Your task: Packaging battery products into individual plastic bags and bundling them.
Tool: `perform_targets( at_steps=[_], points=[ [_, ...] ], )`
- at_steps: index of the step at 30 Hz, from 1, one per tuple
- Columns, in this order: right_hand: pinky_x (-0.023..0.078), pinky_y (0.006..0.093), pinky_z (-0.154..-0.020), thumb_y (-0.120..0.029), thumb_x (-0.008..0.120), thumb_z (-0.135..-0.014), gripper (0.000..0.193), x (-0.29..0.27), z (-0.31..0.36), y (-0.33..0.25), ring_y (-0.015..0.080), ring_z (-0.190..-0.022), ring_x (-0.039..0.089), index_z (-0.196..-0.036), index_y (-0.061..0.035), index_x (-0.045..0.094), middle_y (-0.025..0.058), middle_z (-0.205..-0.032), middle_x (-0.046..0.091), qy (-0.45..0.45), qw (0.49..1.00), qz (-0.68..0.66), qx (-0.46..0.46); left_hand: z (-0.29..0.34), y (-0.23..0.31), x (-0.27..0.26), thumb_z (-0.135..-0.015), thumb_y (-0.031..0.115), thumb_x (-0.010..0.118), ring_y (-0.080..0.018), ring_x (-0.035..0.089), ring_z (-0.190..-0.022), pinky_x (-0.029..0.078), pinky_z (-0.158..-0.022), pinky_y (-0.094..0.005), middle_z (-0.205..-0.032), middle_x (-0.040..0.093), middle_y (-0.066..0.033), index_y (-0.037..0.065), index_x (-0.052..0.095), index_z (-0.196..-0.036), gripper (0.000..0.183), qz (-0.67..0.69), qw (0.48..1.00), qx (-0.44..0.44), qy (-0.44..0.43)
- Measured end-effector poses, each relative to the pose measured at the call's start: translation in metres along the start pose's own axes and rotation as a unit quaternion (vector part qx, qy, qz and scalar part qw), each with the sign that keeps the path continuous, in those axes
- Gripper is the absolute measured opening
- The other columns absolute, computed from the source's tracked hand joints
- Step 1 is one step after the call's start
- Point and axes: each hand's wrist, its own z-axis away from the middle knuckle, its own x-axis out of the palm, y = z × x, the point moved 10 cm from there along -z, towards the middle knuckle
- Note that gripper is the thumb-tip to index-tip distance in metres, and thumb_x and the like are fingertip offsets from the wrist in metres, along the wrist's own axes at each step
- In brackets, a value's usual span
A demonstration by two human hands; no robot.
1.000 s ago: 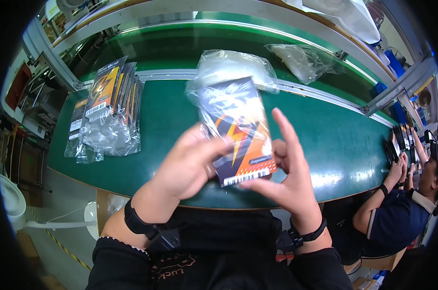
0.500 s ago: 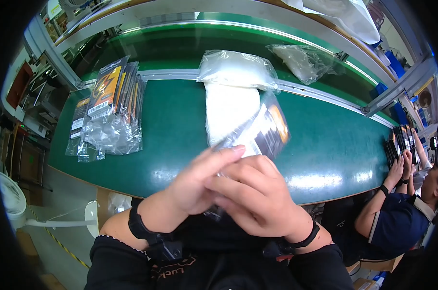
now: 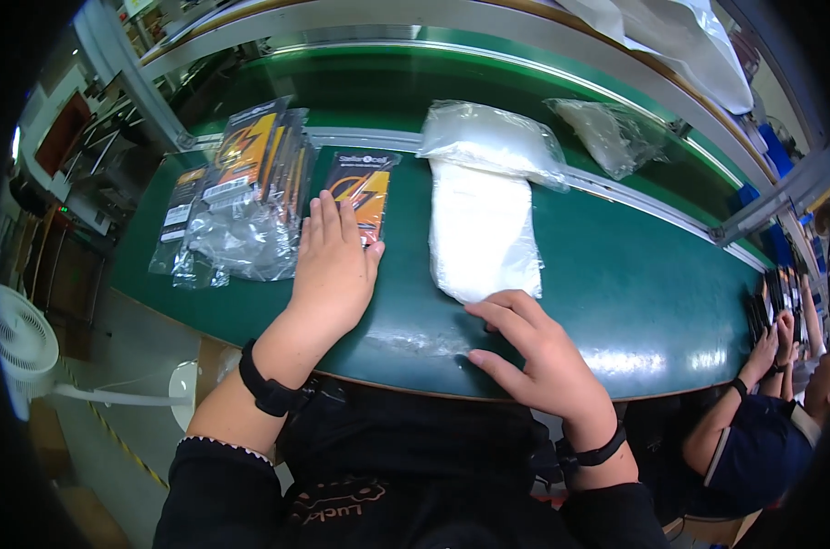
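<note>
A flat black-and-orange package in a clear bag lies on the green table, left of the middle. My left hand rests on its lower part, fingers stretched out, hiding some of it. A stack of clear plastic bags lies to the right of this package, with a fuller bundle of bags across its far end. My right hand hovers by the near edge of the stack, its thumb and fingers apart and nothing held. Whether its fingertips touch the bags, I cannot tell.
A leaning pile of similar bagged packages stands on the left. A crumpled clear bag lies behind the table's metal rail. A co-worker handles dark packages at the far right. A white fan stands at the left.
The bagged package has gone from between my hands to the table beside the pile, under my left hand. My right hand has let go and moved right. The view has shifted slightly.
</note>
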Motion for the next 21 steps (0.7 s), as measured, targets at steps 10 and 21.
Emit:
perform_targets(
  at_steps=[10,21],
  points=[
    [0.049,0.0311,-0.072,-0.001,0.066,-0.076,0.028,-0.008,0.002,0.017,0.0234,-0.079,0.060,-0.103,0.0002,0.060,0.0123,-0.096,0.058,0.044,0.998,-0.040,0.036,0.023,0.004,-0.141,-0.083,0.010,0.062,-0.0262,0.053,-0.112,0.040,-0.096,-0.0339,-0.121,0.057,-0.0155,0.001,0.057,-0.117,0.035,0.328,0.913,0.183,0.161],
    [0.048,0.0270,-0.065,0.002,0.063,-0.077,0.021,-0.008,-0.004,0.025,0.0189,-0.074,0.059,-0.098,0.0031,0.061,0.0119,-0.090,0.060,0.053,0.995,-0.068,0.045,0.018,-0.320,-0.055,-0.080,0.061,0.054,-0.0436,0.036,-0.125,0.031,-0.104,-0.0453,-0.132,0.037,-0.0311,0.000,0.038,-0.135,0.083,0.023,0.945,-0.303,0.117]
  ],
)
